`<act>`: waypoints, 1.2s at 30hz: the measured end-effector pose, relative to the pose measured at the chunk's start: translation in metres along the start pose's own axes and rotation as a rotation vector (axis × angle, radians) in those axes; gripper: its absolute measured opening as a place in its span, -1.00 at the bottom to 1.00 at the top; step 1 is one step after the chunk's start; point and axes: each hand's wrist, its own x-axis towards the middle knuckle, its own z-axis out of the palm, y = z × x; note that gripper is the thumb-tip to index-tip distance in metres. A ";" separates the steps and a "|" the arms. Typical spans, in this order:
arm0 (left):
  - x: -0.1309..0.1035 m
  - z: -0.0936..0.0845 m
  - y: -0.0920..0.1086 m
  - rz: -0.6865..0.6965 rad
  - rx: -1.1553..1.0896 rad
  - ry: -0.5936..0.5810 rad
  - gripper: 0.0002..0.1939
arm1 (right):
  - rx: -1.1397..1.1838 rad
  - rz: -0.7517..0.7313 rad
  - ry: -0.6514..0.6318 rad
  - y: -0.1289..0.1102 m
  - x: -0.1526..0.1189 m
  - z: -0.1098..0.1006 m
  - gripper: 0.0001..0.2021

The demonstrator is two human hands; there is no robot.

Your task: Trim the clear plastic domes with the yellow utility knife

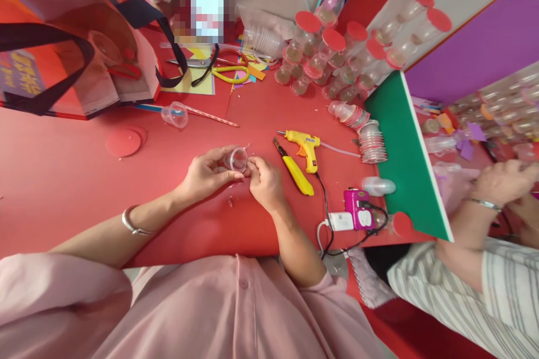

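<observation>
My left hand [210, 171] is wrapped round a small clear plastic cup [238, 160], its round rim facing up toward me. My right hand [264, 182] is closed in a pinch at the cup's right side; whether its fingers grip the rim or a small bit there is hidden. To the right lie a yellow utility knife [298, 175] and a yellow hot glue gun [305, 147] with a glue stick in its back. Another clear cup [175, 115] rests on its side farther off, near red round discs [123, 142].
Cups with red lids [308, 22] stand stacked at the back right. Nested lids [372, 142] lean by a green divider [406, 151]. A purple power adapter [357, 208] with cables sits front right. Scissors [231, 73] and a bag [76, 39] lie behind. A co-worker's hands [505, 182] work beyond the divider.
</observation>
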 end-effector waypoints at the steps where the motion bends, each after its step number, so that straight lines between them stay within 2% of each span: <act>1: 0.000 0.000 0.000 0.005 0.002 0.000 -0.29 | -0.013 -0.001 0.003 0.000 0.000 0.001 -0.79; 7: -0.001 0.001 -0.002 0.035 -0.007 -0.001 -0.33 | -0.079 0.029 0.037 0.000 0.003 0.004 -0.82; 10: -0.003 0.002 -0.002 0.036 0.006 0.031 -0.31 | 0.021 0.034 0.088 0.001 0.004 0.002 -0.79; 13: -0.003 0.001 -0.003 0.014 -0.010 0.049 -0.27 | 0.168 -0.007 0.069 0.001 0.003 -0.003 -0.75; 17: -0.002 0.000 -0.004 0.006 -0.047 0.006 -0.27 | 0.199 -0.041 0.029 -0.001 0.001 -0.007 -0.77; 24: 0.000 -0.002 -0.002 0.012 -0.025 -0.087 -0.31 | 0.243 0.010 0.012 0.000 0.001 -0.006 -0.79; 31: 0.000 -0.003 -0.006 -0.005 -0.056 -0.108 -0.33 | 0.261 0.006 -0.059 0.003 0.002 -0.009 -0.74; 36: 0.000 -0.001 -0.001 -0.021 -0.045 -0.122 -0.37 | 0.144 -0.056 -0.020 0.006 0.001 -0.005 -0.75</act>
